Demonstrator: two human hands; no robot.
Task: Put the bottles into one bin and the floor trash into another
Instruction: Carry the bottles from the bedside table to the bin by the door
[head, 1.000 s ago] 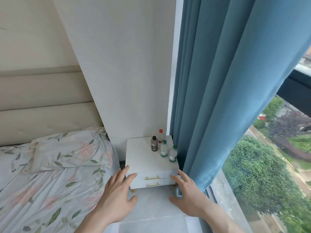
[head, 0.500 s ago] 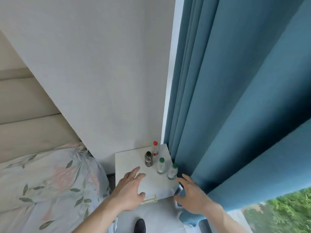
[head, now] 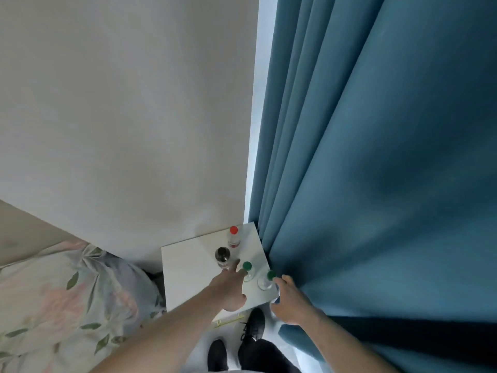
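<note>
Four bottles stand on the white tabletop (head: 188,267) – red-capped bottle (head: 233,236), dark bottle (head: 222,256), two green-capped (head: 247,270) – left hand (head: 230,289) and right hand (head: 289,301) both with released grip, blue curtain (head: 376,184) crowding the right.

Bare arms, dark clothes below

Both forearms (head: 166,329) are uncovered, no sleeves showing; black laced shoes (head: 254,323) and dark trousers (head: 258,356) appear at the bottom.

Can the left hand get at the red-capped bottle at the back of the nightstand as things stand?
Probably yes: the left hand is already over the nightstand, though the dark bottle stands partly between it and the red-capped bottle.
</note>
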